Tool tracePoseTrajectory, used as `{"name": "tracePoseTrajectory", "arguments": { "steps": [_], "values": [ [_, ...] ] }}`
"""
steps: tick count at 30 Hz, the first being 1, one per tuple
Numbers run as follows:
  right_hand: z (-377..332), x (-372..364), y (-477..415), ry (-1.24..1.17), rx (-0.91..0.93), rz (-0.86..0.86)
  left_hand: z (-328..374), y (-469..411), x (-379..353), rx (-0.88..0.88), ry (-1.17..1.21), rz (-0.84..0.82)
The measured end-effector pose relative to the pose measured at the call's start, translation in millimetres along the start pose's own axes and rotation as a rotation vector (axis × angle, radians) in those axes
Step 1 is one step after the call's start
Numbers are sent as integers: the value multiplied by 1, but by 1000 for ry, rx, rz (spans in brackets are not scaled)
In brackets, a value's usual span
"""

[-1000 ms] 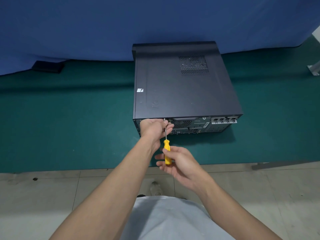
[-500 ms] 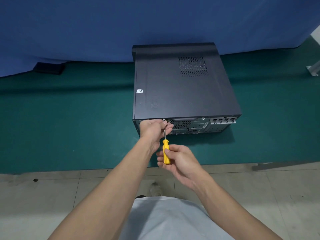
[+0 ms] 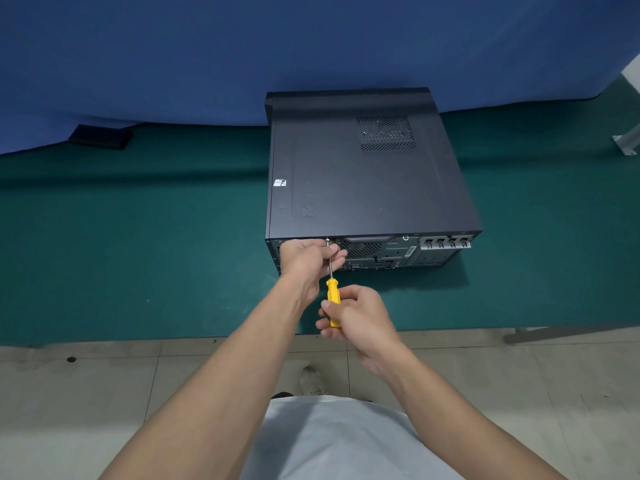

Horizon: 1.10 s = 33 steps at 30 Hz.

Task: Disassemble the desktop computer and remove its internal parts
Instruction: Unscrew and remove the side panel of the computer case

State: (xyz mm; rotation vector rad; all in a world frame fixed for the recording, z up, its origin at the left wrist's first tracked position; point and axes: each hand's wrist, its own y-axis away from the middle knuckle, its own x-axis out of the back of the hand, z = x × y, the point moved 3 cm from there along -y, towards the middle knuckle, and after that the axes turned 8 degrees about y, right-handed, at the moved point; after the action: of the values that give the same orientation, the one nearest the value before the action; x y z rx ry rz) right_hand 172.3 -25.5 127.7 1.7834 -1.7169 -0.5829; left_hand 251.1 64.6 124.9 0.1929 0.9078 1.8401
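Yellow screwdriver (image 3: 332,296) handle sits gripped in our right hand (image 3: 363,320), tip against the rear of the computer (image 3: 363,188). Our left hand (image 3: 301,258) curls round its shaft.

Surface: green felt-covered table top (image 3: 138,254), spanning the scene from left to right.
Centre right: black desktop computer (image 3: 363,174) lies flat on the green, broad vented panel up, port side facing near.
Far left: flat dark object (image 3: 100,136) rests on the green at the foot of the blue cloth (image 3: 207,46).
Far edge: the blue cloth hangs down to meet the green.
Far right: pale metal piece (image 3: 627,140), partly cut off by the frame.
Near: pale tiled floor (image 3: 86,393) lies below the table's near edge, with a shoe (image 3: 311,379) on it.
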Motion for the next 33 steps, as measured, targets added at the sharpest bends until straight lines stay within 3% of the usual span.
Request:
{"name": "tracePoseTrajectory", "arguments": {
  "steps": [3, 7, 9, 15, 22, 26, 33],
  "values": [
    [2, -4, -1, 146, 19, 117, -1, -1, 0, 3, 7, 17],
    [0, -2, -1, -318, -149, -110, -1, -3, -2, 9, 43, -7],
    [-1, -2, 1, -419, -153, -166, -2, -5, 0, 5, 48, -19],
    [-3, -1, -1, -326, -128, -57, -3, -4, 0, 4, 38, -33],
    [-7, -2, -1, -441, -128, -194, -6, -6, 4, 14, 101, -33],
    [-11, -3, -2, -338, -116, -172, -9, -4, 6, 73, 170, -68],
    [-9, 3, -1, -437, -158, -192, -9, -6, 9, 169, 293, -68]
  ]
}}
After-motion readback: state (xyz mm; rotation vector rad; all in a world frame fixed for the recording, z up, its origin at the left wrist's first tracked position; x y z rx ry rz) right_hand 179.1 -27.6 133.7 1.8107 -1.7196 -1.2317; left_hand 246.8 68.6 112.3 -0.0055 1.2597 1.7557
